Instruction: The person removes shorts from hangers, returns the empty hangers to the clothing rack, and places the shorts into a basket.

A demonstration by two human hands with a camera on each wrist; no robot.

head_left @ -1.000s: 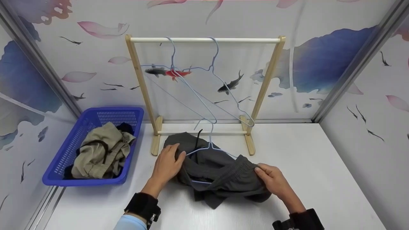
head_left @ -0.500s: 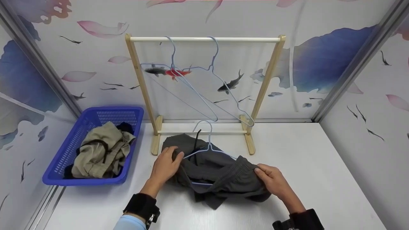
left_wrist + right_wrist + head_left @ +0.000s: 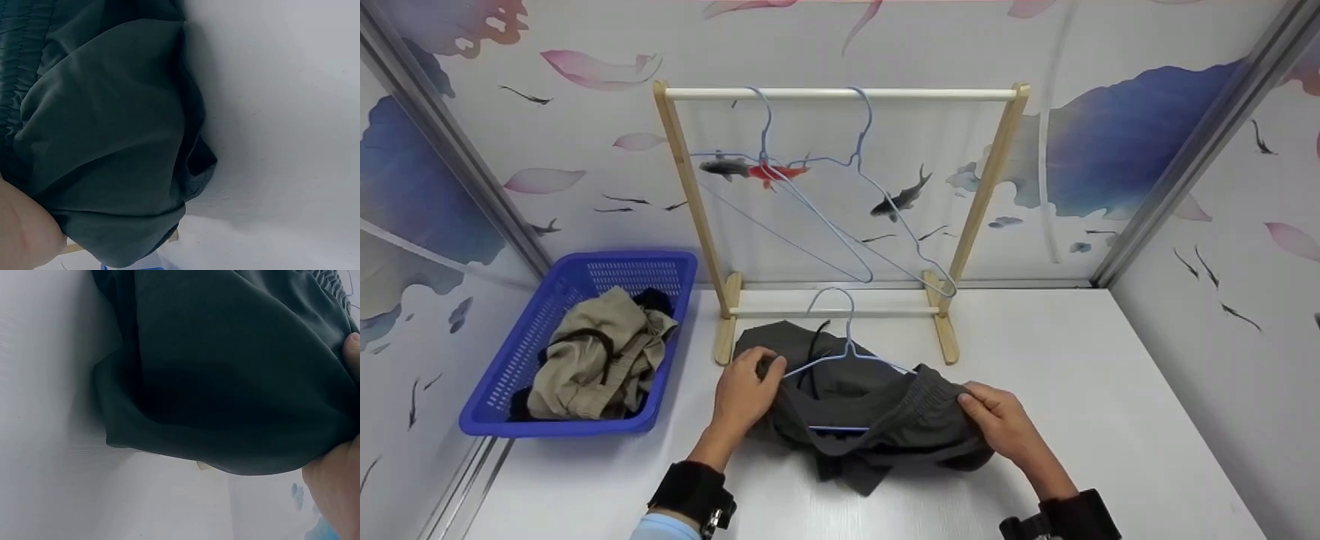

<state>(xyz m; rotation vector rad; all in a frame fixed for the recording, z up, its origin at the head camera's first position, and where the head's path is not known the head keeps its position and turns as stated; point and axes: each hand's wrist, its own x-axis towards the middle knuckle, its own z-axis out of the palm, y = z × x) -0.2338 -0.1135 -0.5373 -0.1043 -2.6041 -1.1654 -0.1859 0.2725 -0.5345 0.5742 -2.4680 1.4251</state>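
The dark grey shorts [image 3: 870, 409] lie bunched on the white bench [image 3: 1110, 420], just in front of the wooden rack [image 3: 840, 217], with a pale blue wire hanger [image 3: 840, 356] partly threaded into them. The hanger's hook points toward the rack's base bar, one shoulder wire shows on top of the cloth, and its bottom bar peeks out lower down, inside the waist opening.

The left hand [image 3: 744, 394] has its grip closed on a fold of the shorts at the hanger's left shoulder end, thumb and fingers pinching cloth; whether it also catches the wire is hard to tell, since the fingers cover that spot. The right hand [image 3: 997, 424] pinches the gathered elastic waistband at the far side. Held at both ends like this, the cloth is spread across the hanger so that the waist stays open around the wire.

The shorts are thin, matte and soft, falling in loose folds, with a ribbed, puckered waistband and a black drawstring lying across them. The wrist views show only this fabric against the smooth bench.

Two more hangers [image 3: 817, 195] of the same thin wire hang askew from the rack's white top rail. A blue perforated plastic basket [image 3: 547, 300] to the left holds crumpled khaki clothes [image 3: 600, 352].
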